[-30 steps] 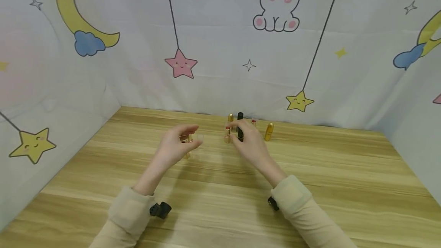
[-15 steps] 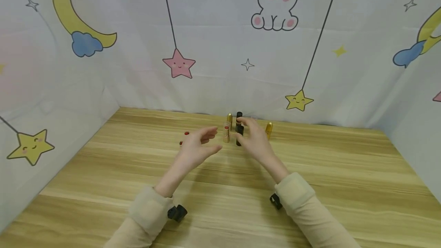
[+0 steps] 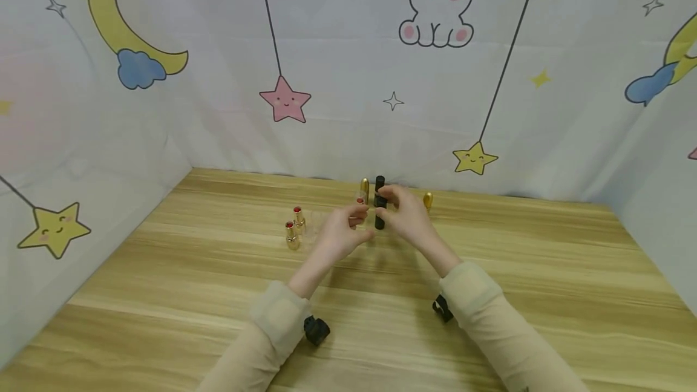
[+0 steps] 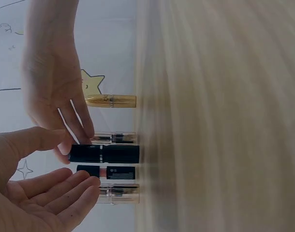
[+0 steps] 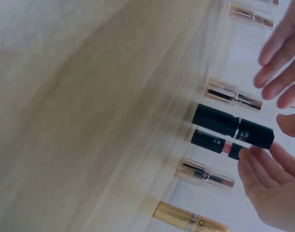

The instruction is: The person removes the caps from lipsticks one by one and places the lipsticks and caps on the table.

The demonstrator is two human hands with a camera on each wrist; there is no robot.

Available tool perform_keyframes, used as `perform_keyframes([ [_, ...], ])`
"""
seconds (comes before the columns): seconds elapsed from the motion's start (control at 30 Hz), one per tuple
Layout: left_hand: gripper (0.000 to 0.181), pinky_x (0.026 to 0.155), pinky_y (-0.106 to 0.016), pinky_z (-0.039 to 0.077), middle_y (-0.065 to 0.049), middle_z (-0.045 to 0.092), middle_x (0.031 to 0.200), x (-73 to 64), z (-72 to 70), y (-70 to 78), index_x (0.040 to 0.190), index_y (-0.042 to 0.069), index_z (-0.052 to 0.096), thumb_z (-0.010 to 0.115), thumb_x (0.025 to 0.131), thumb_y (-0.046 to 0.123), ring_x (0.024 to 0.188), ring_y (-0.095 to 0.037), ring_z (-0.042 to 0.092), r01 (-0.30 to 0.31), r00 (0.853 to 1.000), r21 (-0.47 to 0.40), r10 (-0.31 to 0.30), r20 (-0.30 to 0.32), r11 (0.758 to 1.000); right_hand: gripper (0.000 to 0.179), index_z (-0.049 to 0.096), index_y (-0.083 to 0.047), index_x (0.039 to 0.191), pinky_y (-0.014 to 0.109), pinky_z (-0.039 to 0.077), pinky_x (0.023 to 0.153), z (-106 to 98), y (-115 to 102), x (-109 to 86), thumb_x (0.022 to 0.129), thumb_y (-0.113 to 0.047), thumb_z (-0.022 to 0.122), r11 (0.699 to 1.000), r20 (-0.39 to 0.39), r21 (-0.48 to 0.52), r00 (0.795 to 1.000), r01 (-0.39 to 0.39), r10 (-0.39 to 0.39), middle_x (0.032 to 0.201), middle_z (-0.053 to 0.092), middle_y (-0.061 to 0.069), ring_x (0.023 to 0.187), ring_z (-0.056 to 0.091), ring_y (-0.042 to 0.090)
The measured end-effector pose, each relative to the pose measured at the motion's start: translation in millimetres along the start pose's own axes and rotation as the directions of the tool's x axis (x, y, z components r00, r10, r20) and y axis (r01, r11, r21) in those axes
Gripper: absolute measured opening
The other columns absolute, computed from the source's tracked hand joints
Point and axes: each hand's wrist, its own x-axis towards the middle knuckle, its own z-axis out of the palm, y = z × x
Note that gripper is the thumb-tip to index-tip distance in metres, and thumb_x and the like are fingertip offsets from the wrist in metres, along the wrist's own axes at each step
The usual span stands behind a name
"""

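My left hand hovers in mid-table, fingers relaxed and thumb apart, holding nothing. Just right of its fingertips stands a thick black lipstick tube with a silver band. My right hand reaches from the other side, its loosely bent fingers at the top of the tube; in the right wrist view the thumb stands off from it. Behind is a slimmer black lipstick with a pinkish band. A clear-cased lipstick with a gold base stands near the left hand, partly hidden by it in the head view.
Two lipsticks with red tips, a nearer one and a farther one, stand to the left. A gold bullet-shaped tube is at the back, another gold tube at the right. Behind hangs a printed curtain.
My left hand has moved right, away from the red-tipped lipsticks at the left and toward the black tube. My right hand has shifted slightly right and keeps much the same shape.
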Motion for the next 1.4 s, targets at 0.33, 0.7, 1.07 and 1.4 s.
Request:
perform_keyframes([
  [0.33,0.049,0.096,-0.040,0.052,-0.018,0.061,0.130,11.2,12.3,-12.2,0.131,0.001,0.056,0.070,0.085,0.010,0.119,-0.033,0.060,0.059,0.998,-0.039,-0.059,-0.011,0.998,0.039,0.057,-0.004,0.128,0.046,0.052,0.093,0,2,3.4,0.091,-0.014,0.065,0.999,0.046,0.018,0.998,-0.049,0.048,0.125,0.063,0.016,0.111,0.062,0.033],
  [0.7,0.046,0.095,-0.041,0.052,-0.020,0.063,0.125,23.6,23.4,-9.9,0.129,0.000,0.058,0.069,0.085,0.009,0.115,-0.033,0.062,0.100,0.995,-0.017,-0.100,0.008,0.995,0.036,0.059,-0.005,0.127,0.046,0.052,0.091,0,4,4.6,0.092,-0.015,0.064,0.997,0.031,-0.006,0.997,-0.074,0.074,0.124,0.063,0.016,0.109,0.063,0.032],
  [1.07,0.041,0.089,-0.040,0.054,-0.018,0.069,0.115,31.6,33.7,-11.0,0.124,0.001,0.062,0.069,0.084,0.006,0.107,-0.031,0.065,0.114,0.993,-0.007,-0.114,-0.036,0.994,0.030,0.064,-0.003,0.119,0.044,0.052,0.086,1,5,4.4,0.092,-0.017,0.063,0.997,0.015,-0.040,0.998,-0.064,0.064,0.115,0.068,0.016,0.103,0.066,0.030],
  [1.4,0.033,0.089,-0.040,0.054,-0.015,0.070,0.110,32.9,43.0,-13.7,0.115,0.001,0.067,0.069,0.083,0.004,0.105,-0.030,0.066,0.100,0.992,0.008,-0.100,-0.078,0.995,0.029,0.067,-0.004,0.111,0.041,0.054,0.082,-2,3,-1.1,0.088,-0.022,0.069,0.996,0.005,-0.045,0.997,-0.075,0.075,0.107,0.071,0.015,0.096,0.068,0.028],
])
